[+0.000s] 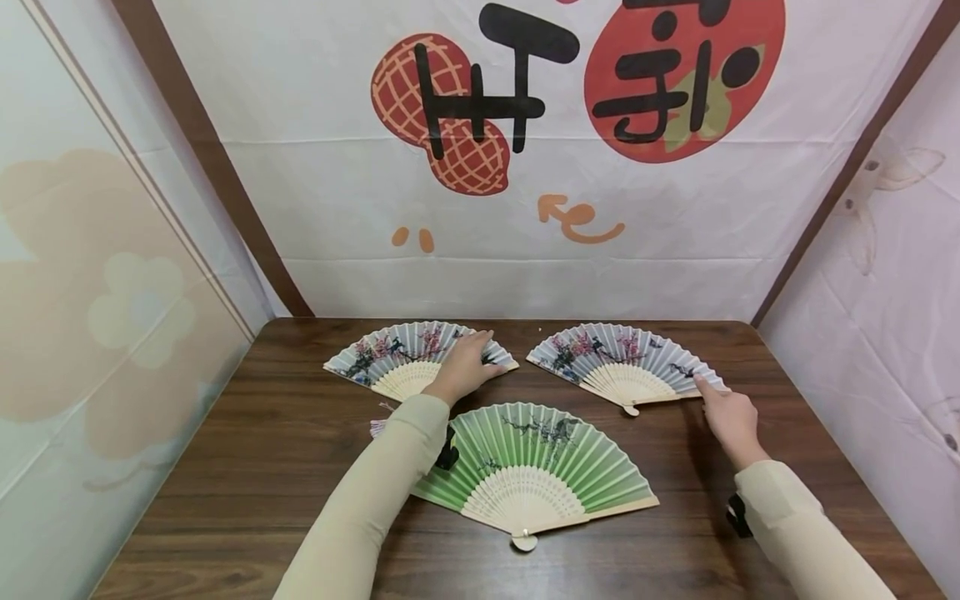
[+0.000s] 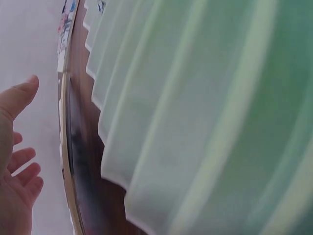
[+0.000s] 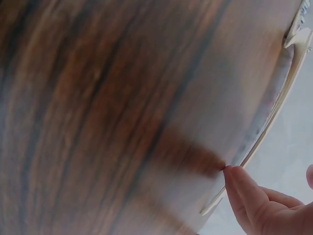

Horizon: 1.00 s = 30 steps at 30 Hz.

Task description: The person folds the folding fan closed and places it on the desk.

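Three folding fans lie spread on the wooden table. At the back left is a floral fan with my left hand over its right part, fingers extended and thumb apart. In the left wrist view this hand has nothing between thumb and fingers. My right hand is at the right end of the matching floral fan at the back right. The right wrist view shows its fingertips together at that fan's edge, seeming to pinch it. The green fan lies nearest, partly behind my left forearm.
The dark wood table ends at the back against a white printed cloth, with cloth walls on both sides. A pale tassel shows left of the green fan, beside my left sleeve.
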Each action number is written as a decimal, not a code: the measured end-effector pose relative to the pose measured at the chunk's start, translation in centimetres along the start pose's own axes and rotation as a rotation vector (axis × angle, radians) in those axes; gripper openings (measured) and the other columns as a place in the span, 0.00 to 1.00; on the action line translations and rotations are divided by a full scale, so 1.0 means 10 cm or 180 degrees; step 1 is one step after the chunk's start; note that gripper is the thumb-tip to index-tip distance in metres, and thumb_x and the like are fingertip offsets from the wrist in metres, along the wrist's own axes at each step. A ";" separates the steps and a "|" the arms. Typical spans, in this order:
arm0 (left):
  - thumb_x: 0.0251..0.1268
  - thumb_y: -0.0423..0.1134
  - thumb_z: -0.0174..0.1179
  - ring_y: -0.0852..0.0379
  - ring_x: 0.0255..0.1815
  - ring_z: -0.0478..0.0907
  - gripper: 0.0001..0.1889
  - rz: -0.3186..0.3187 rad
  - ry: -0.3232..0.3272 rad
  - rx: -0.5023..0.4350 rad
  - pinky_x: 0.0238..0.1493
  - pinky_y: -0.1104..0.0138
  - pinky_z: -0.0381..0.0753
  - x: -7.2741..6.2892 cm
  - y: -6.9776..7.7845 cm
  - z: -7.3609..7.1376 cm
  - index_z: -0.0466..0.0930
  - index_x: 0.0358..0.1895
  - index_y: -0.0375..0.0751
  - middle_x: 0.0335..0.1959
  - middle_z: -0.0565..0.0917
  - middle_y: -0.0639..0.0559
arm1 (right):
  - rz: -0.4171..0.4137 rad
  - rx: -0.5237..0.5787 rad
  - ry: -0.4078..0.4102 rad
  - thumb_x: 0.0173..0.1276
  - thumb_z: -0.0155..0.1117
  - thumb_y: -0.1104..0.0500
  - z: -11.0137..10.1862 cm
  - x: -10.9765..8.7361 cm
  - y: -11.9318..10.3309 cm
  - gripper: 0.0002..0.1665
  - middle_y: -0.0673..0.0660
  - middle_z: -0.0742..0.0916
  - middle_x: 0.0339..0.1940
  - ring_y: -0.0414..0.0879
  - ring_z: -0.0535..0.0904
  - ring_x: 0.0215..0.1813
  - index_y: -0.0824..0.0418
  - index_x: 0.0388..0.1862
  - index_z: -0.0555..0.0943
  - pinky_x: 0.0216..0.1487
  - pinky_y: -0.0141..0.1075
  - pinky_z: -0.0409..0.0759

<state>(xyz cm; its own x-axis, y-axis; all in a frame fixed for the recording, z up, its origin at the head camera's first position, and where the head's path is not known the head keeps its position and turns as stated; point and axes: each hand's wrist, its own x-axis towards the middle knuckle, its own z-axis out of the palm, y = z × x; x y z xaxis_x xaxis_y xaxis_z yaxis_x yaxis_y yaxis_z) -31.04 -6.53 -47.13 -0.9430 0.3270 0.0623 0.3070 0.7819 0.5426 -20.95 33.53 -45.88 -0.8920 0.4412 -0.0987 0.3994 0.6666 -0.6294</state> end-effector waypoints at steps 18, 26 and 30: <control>0.65 0.48 0.67 0.40 0.78 0.57 0.41 -0.0143 -0.0116 -0.0352 0.79 0.49 0.61 0.06 0.15 0.14 0.59 0.76 0.35 0.76 0.64 0.38 | 0.0408 0.1783 -0.0535 0.77 0.49 0.42 0.00 -0.01 0.01 0.45 0.49 0.86 0.22 0.32 0.84 0.25 0.88 0.63 0.65 0.35 0.28 0.88; 0.66 0.48 0.66 0.40 0.79 0.57 0.40 -0.0247 -0.0177 -0.0621 0.78 0.48 0.62 0.06 0.18 0.19 0.58 0.76 0.37 0.76 0.64 0.37 | 0.0514 0.1988 -0.0919 0.78 0.45 0.41 -0.03 -0.01 0.02 0.48 0.50 0.86 0.27 0.34 0.85 0.29 0.87 0.68 0.58 0.40 0.30 0.89; 0.66 0.46 0.66 0.40 0.74 0.66 0.39 -0.0226 -0.0135 -0.0715 0.75 0.48 0.68 0.07 0.21 0.21 0.60 0.75 0.35 0.73 0.68 0.36 | 0.0670 0.2030 -0.1072 0.79 0.44 0.39 -0.02 -0.03 0.01 0.48 0.50 0.85 0.30 0.35 0.85 0.32 0.84 0.71 0.57 0.43 0.31 0.89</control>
<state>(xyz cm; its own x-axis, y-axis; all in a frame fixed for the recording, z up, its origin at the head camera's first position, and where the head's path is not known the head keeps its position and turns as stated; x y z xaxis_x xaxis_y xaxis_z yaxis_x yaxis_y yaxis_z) -30.75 -3.52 -47.70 -0.9535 0.3011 -0.0154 0.1992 0.6675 0.7175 -20.63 33.62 -45.71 -0.8678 0.2450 -0.4323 0.4597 0.0657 -0.8857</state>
